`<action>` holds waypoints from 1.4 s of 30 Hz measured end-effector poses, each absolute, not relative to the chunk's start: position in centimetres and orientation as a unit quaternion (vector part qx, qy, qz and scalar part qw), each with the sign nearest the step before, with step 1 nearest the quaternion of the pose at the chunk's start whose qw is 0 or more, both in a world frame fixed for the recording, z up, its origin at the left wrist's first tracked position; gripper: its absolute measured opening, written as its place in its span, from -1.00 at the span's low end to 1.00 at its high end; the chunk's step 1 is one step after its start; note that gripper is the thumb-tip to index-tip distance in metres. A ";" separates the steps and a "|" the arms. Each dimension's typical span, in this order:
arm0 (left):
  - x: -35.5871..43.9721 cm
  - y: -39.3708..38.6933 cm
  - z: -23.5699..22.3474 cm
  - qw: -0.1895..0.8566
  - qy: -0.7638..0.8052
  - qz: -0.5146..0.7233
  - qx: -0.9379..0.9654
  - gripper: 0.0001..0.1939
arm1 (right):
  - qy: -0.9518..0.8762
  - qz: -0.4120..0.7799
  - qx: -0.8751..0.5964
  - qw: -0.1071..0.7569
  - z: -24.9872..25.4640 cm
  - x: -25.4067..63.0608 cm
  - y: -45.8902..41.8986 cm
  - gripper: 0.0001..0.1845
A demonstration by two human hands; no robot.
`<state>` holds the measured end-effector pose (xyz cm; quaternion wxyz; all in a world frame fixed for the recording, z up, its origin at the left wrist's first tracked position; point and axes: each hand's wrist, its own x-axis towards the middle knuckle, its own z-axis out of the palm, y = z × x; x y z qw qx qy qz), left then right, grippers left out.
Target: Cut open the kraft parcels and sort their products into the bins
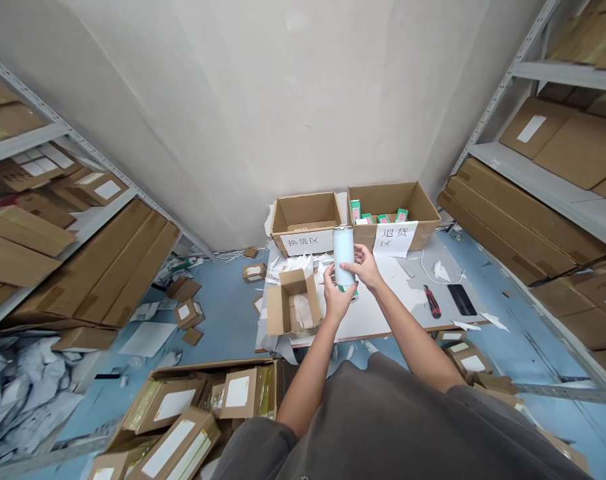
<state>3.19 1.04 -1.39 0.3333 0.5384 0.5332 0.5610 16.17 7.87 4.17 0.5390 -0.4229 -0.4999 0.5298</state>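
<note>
- A light blue cup [343, 257] with a silvery rim is held upright above the middle of the table [377, 310].
- The left hand [337, 299] holds the cup low down, above the table, its thumb and fingers clamped round the base.
- The right hand [367, 268] grips the cup's right side, also above the table, with the thumb across the front and the other fingers partly hidden behind.
- A bit of green [353, 291] shows just under the cup, over the table; I cannot tell what it belongs to.
- On the table's left part stands an open cardboard box [275, 312] with crumpled wrapping [301, 310] inside.
- Along the table's back edge are two larger cartons with handwritten paper signs: the left carton [307, 211] and the right carton [425, 217], which holds small green-and-pink boxes [401, 215].
- On the table's right part lie a red-and-black knife [432, 302] and, just beside it, a dark phone [461, 300].
- On the floor in front of the table, to its left, a big carton [203, 368] holds taped parcels [175, 440].
- Shelves stacked with boxes flank the table: the left shelf [100, 230] and the right shelf [573, 73].
</note>
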 end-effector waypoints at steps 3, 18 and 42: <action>2.3 1.7 -1.5 0.381 0.478 0.570 0.550 -0.08 | -0.529 0.565 -0.375 0.510 4.9 16.6 7.3 0.02; 2.1 1.5 -0.5 0.435 0.438 0.579 0.533 -0.14 | -0.536 0.554 -0.381 0.511 5.6 15.9 6.5 0.06; 5.1 2.3 -7.6 0.639 0.386 0.505 0.434 -0.05 | -0.446 0.649 -0.427 0.445 1.4 21.2 11.0 -0.27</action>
